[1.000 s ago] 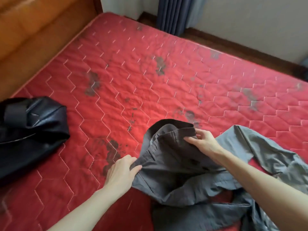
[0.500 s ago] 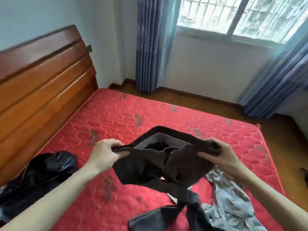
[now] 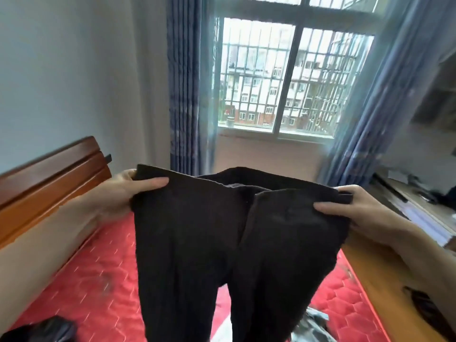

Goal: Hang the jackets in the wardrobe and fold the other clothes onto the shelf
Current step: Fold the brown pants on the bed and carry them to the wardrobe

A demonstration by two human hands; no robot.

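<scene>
The dark trousers [image 3: 237, 243] now hang raised and spread between both hands.

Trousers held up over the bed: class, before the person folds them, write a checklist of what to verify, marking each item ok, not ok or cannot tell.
1. Left hand grips the waistband of the trousers: ok.
2. Right hand grips the other end of the waistband: ok.
3. Waistband spread out flat: ok.
4. Legs hang straight, untwisted: cannot tell, lower part out of view.
5. Free space on the mattress to lay them: ok, on the left.
6. Shelf ready: cannot tell, not seen.
</scene>
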